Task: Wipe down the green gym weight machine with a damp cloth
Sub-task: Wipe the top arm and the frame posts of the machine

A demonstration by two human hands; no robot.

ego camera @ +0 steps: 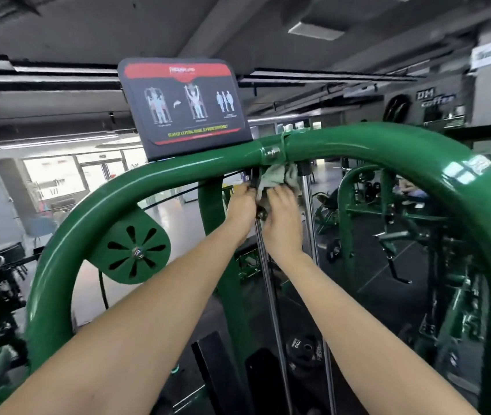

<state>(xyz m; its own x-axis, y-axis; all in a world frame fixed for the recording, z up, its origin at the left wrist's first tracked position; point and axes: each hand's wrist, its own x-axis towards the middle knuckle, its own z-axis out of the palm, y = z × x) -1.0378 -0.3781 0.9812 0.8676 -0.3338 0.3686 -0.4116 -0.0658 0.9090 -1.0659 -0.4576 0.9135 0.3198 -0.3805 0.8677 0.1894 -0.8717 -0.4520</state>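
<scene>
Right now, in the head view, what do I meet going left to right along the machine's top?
Round green slotted pulley cover → black and red instruction placard → left hand → crumpled grey-green cloth → shiny right-hand steel guide rod.

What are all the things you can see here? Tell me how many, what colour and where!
frame tube: one, green, arching across the middle
instruction placard: one, black and red, atop the tube
pulley cover: one, green, under the tube's left bend
guide rods: two, silver, running down from the tube
cloth: one, grey-green, bunched just under the tube at the rod tops
weight plate: one, black, low near the rods
left hand: one, gripping by the cloth
right hand: one, holding the cloth
</scene>
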